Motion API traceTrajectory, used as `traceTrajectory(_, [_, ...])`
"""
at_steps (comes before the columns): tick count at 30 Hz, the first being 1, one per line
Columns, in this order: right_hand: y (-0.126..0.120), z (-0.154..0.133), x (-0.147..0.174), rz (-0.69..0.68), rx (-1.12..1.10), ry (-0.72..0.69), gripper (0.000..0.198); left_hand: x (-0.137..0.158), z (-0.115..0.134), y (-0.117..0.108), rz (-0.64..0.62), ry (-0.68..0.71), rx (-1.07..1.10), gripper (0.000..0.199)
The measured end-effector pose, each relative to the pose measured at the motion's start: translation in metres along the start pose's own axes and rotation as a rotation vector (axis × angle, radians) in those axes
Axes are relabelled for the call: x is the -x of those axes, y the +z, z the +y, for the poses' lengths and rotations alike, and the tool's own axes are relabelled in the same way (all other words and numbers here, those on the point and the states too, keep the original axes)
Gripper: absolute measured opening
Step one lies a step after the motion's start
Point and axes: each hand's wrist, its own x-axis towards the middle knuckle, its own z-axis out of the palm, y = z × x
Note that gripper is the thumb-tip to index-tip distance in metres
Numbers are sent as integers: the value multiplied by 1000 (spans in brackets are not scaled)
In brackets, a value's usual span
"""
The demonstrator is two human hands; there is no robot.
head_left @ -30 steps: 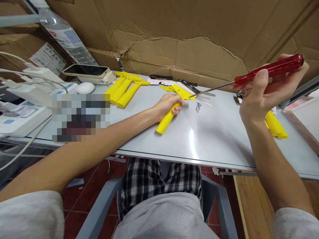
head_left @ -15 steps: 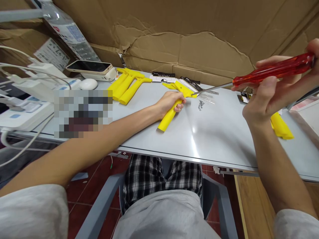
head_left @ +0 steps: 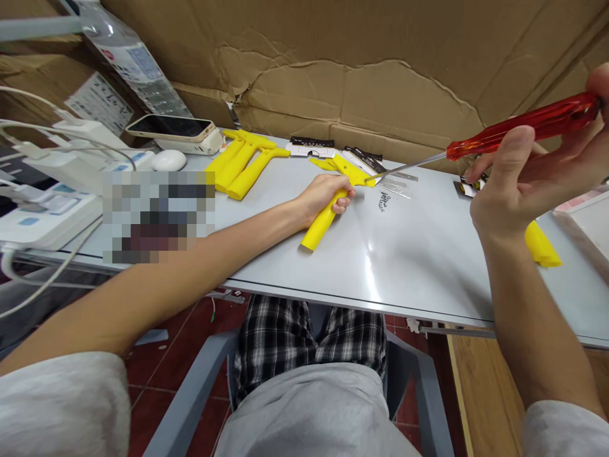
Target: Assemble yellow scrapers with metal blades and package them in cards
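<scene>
My left hand [head_left: 328, 197] is wrapped round the grip of a yellow plastic scraper-like handle [head_left: 318, 230] on the table. In my right hand [head_left: 511, 174] is a red-handled screwdriver [head_left: 523, 125], held between thumb and fingers, with the butt of its handle against the hand. The screwdriver's shaft slants down to the left, and its tip meets the head of the yellow handle. Thin metal strips [head_left: 397, 188] and a small pile of dark screws [head_left: 383, 202] lie just right of that head. Several more yellow handles [head_left: 247, 162] lie further left.
Black-and-white packets [head_left: 313, 147] lie along the back by the cardboard [head_left: 380, 89]. At left are a phone [head_left: 171, 127], a white mouse-like object [head_left: 169, 160], a power strip [head_left: 52, 216] with cables and a bottle [head_left: 137, 63]. Another yellow piece [head_left: 542, 244] lies at right.
My right hand has shifted slightly right and its fingers have changed position on the screwdriver handle. The left hand and the yellow handle have stayed in place.
</scene>
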Motion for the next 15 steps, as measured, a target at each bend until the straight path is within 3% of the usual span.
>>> traceTrajectory(6, [3, 5, -4, 60, 14, -79, 28, 3, 2, 2, 12, -17, 17, 20])
traceTrajectory(9, [3, 8, -4, 59, 50, -51, 23, 3, 2, 3, 17, -24, 26, 21])
traceTrajectory(15, [4, 13, -3, 18, 76, -54, 24, 0, 0, 0, 8, -4, 12, 19])
